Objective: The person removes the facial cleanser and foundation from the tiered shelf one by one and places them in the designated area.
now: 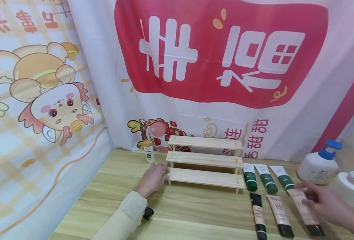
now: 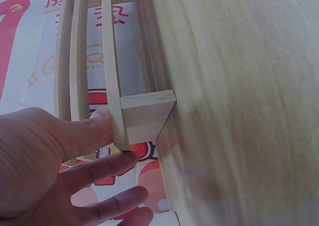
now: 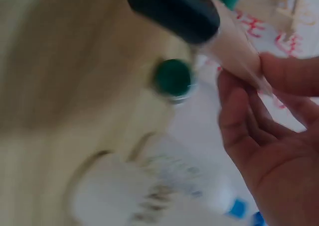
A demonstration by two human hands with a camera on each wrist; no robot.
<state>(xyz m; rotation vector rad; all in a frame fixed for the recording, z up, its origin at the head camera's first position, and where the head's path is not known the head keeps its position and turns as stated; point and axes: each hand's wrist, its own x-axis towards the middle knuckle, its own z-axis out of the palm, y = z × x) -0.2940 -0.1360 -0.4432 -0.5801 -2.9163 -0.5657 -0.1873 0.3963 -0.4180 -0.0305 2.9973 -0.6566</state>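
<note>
With thumb and fingers my right hand (image 1: 330, 203) pinches a beige BB cream tube (image 1: 305, 208) near its flat end; its black cap (image 3: 174, 12) is large in the right wrist view. My left hand (image 1: 154, 178) is at the left end of a three-step wooden display rack (image 1: 207, 177). In the left wrist view, that hand's thumb and index finger (image 2: 117, 159) pinch the end of the lowest board (image 2: 113, 71), the other fingers spread. Another BB tube (image 1: 279, 211) and a slim black-capped tube (image 1: 258, 213) lie to the left of the held one.
Several green-and-white tubes (image 1: 265, 178) lie right of the rack. A blue-topped pump bottle (image 1: 318, 166) and a white bottle (image 1: 351, 186) stand at the far right. Behind the left hand is a small yellow-capped bottle (image 1: 149, 153). Printed cloth (image 1: 99, 66) hangs behind the wooden table (image 1: 111, 180).
</note>
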